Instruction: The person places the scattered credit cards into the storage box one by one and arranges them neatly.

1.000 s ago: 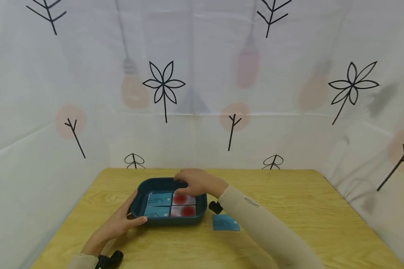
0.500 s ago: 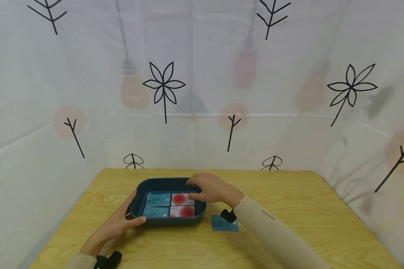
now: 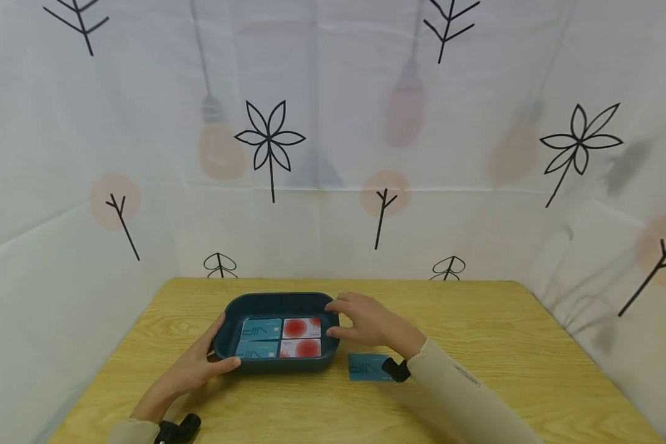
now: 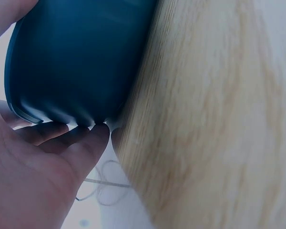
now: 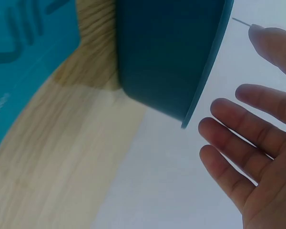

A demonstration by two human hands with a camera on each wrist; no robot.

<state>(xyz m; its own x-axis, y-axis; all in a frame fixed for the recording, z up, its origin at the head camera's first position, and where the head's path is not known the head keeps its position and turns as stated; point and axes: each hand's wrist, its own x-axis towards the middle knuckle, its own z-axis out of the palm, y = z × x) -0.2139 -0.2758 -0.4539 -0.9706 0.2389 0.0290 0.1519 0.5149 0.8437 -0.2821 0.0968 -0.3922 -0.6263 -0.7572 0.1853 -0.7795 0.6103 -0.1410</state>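
Note:
A dark teal rectangular dish (image 3: 282, 366) with rounded corners lies on the table. Inside it, two blue VIP cards (image 3: 261, 329) fill the left half and two white cards with red circles (image 3: 301, 328) the right half, flat in neat rows. My left hand (image 3: 197, 365) grips the dish's left end, thumb at the near corner and bent fingertips against the outer wall in the left wrist view. My right hand (image 3: 373, 322) hovers at the right rim, holding nothing; the right wrist view has its fingers (image 5: 238, 124) spread and relaxed above the rim.
Another blue VIP card (image 3: 366, 367) lies on the wood-grain table (image 3: 288, 410) right of the dish, partly covered by the right wrist's black camera (image 3: 396, 370). A white patterned curtain (image 3: 333, 234) hangs behind the table and along both sides.
My right hand has moved right, from over the far-right card to the dish's right rim, uncovering the upper red-circle card. The left hand and dish have stayed practically still.

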